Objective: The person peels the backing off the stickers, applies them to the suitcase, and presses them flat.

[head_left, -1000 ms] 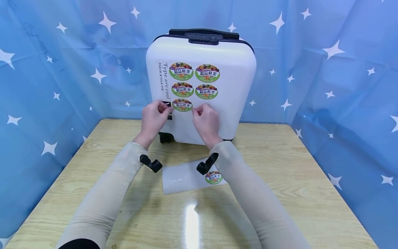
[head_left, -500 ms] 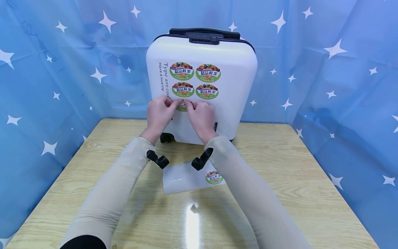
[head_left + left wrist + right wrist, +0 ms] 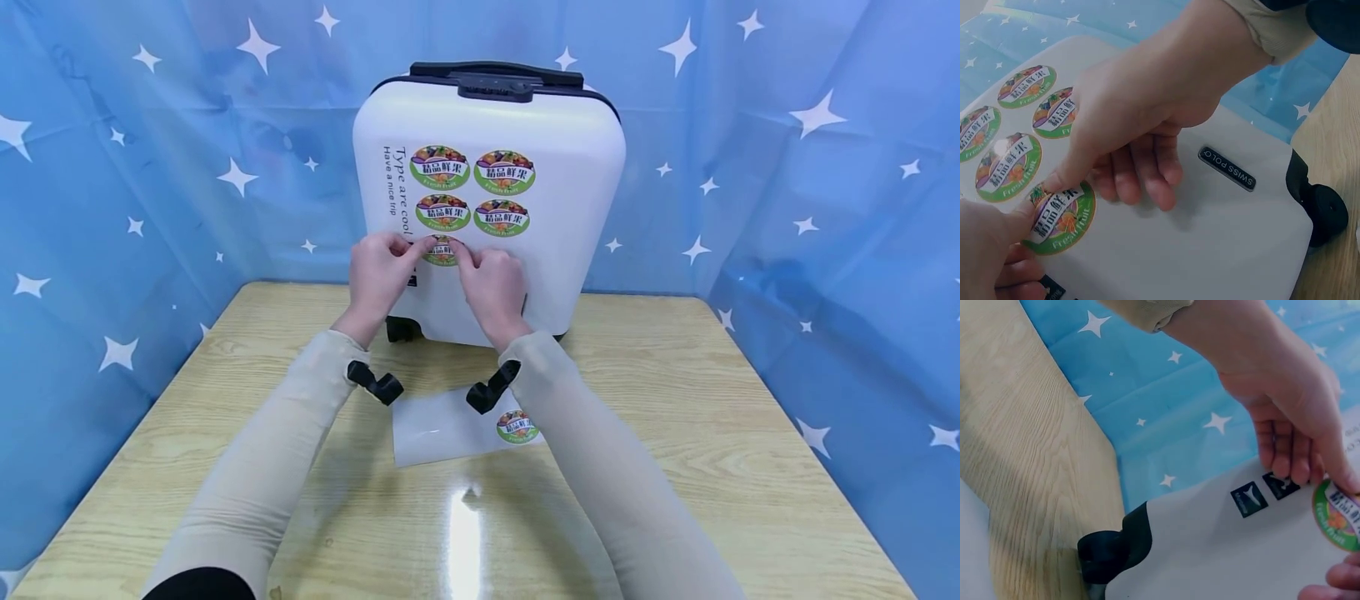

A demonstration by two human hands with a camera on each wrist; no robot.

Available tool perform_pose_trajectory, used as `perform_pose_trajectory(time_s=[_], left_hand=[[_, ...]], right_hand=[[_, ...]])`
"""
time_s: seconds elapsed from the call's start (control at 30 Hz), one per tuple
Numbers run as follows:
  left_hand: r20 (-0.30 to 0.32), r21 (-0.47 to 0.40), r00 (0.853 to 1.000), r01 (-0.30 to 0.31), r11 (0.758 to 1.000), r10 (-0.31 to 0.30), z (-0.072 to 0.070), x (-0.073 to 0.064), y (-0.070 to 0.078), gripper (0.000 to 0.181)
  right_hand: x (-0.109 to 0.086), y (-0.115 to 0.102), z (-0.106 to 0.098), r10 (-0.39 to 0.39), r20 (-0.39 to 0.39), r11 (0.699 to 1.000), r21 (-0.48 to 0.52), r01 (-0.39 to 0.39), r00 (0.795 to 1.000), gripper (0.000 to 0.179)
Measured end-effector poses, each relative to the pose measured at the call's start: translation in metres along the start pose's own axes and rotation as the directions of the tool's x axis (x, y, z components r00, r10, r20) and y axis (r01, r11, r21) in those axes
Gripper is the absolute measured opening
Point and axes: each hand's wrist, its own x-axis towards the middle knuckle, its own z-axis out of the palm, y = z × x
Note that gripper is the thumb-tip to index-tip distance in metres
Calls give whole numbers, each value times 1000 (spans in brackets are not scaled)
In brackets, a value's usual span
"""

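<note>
A white suitcase (image 3: 570,175) stands upright at the back of the table, with several oval fruit stickers on its front. The lowest sticker (image 3: 441,253) lies against the shell below the left column. On its left part rests the thumb of my left hand (image 3: 378,275), also seen at the lower left of the left wrist view. My right hand (image 3: 493,287) presses its thumb on the upper right part. In the left wrist view, the right hand's other fingers (image 3: 1147,169) hang loosely bent near the shell. Both thumbs cover parts of the sticker's print.
A white backing sheet (image 3: 435,429) with one fruit sticker (image 3: 517,427) lies on the wooden table (image 3: 675,467) before the suitcase, partly under my right forearm. A black wheel (image 3: 1104,553) sits at the suitcase's lower corner. A blue star-patterned curtain (image 3: 300,150) surrounds the table.
My hands have moved inward from the sticker's side edges, where they pinched it, and the thumbs now lie over its front. Over the last half second both hands drew slightly apart.
</note>
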Motion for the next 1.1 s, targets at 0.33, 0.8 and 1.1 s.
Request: perform_pose_trajectory(time_s=[0.33,0.8,1.1], left_hand=[[15,-41,998,55,998,-55,4,-8,-10,54],[4,-40,998,60,997,-60,12,-16,-19,47],[24,-19,998,60,998,-60,14,-21,-20,47]], right_hand=[[-6,7,6,55,53,997,55,-58,997,58],[-12,13,10,104,116,987,111,-117,988,63],[-15,15,10,119,144,986,101,-135,982,55]])
